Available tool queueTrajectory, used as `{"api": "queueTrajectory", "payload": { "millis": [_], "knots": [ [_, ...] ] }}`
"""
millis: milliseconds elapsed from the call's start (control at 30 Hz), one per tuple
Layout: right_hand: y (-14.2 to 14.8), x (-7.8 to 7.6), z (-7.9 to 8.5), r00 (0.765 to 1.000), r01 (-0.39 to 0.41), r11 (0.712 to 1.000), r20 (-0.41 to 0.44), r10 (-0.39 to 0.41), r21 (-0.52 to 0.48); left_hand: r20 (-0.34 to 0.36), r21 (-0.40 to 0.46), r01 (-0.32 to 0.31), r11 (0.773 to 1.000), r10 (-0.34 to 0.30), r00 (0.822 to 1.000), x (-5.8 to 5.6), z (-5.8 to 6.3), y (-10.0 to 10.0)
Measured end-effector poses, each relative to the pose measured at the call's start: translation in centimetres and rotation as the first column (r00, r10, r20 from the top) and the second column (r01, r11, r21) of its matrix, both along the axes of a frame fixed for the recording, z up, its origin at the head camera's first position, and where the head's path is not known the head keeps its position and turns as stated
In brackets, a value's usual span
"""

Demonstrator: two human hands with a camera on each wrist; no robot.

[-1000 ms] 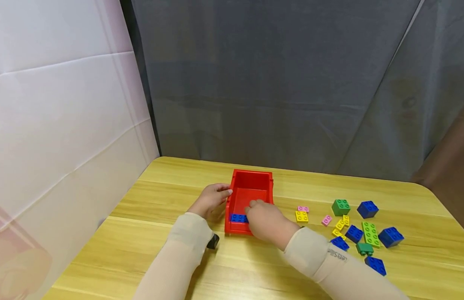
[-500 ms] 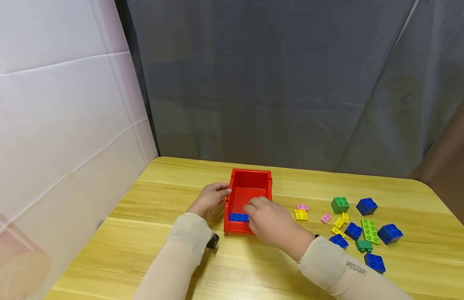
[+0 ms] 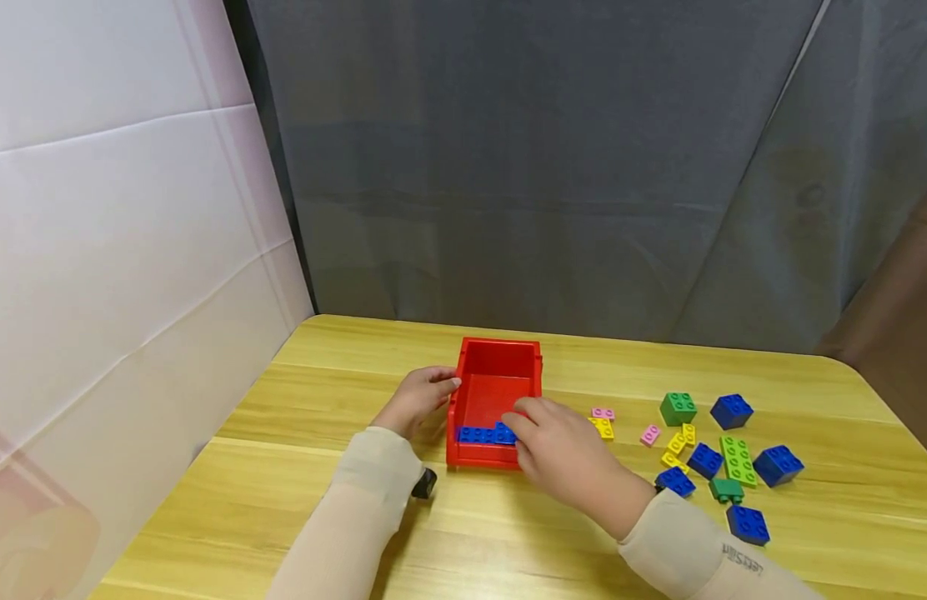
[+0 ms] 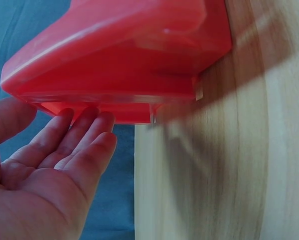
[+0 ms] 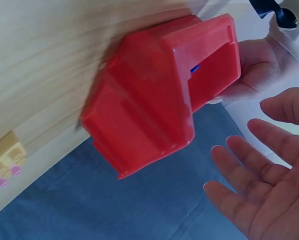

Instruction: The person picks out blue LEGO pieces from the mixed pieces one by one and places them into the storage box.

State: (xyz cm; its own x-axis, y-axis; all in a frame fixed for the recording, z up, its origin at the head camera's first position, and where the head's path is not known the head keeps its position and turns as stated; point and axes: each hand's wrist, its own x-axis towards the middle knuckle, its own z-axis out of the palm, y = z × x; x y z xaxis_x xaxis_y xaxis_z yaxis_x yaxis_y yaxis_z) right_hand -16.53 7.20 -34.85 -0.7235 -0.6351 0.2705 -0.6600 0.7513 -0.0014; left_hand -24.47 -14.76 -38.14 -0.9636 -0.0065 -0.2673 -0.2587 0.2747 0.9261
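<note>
A red plastic bin (image 3: 501, 400) stands on the wooden table. Blue building bricks (image 3: 476, 435) lie in a row at its near end, partly covered by my right hand (image 3: 568, 450). That hand is over the bin's near right corner; in the right wrist view its fingers (image 5: 259, 165) are spread and hold nothing. My left hand (image 3: 418, 396) is at the bin's left side. In the left wrist view its fingers (image 4: 84, 135) are nearly straight, up against the bin's wall, with the thumb by the rim.
Right of the bin are a yellow brick (image 3: 603, 428) and a pink brick (image 3: 603, 413). Farther right lie several loose bricks, among them a green brick (image 3: 678, 409), a lime brick (image 3: 738, 462) and a blue brick (image 3: 779, 466). A grey curtain (image 3: 508, 167) hangs behind the table.
My right hand has drawn back to the right from inside the bin, and more of the blue bricks shows. The left hand has stayed at the bin's side.
</note>
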Motion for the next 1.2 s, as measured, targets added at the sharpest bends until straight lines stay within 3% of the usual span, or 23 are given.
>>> {"api": "queueTrajectory", "payload": {
  "millis": [300, 533, 1200],
  "knots": [
    [1.6, 0.6, -0.6, 0.997, 0.059, 0.998, 0.045, -0.059, -0.011, 0.011, 0.002, -0.004, 1.000, 0.004, 1.000, 0.1, 0.0, -0.2],
    [3.0, 0.9, -1.2, 0.998, 0.060, 0.998, 0.007, -0.060, -0.030, -0.006, -0.006, 0.003, 1.000, -0.004, 1.000, 0.2, -0.2, -0.2],
    [7.4, 1.3, -1.0, 0.975, 0.223, 0.974, 0.031, -0.222, -0.048, 0.001, 0.001, 0.006, 1.000, -0.006, 1.000, 0.0, -0.1, -0.1]
  ]
}}
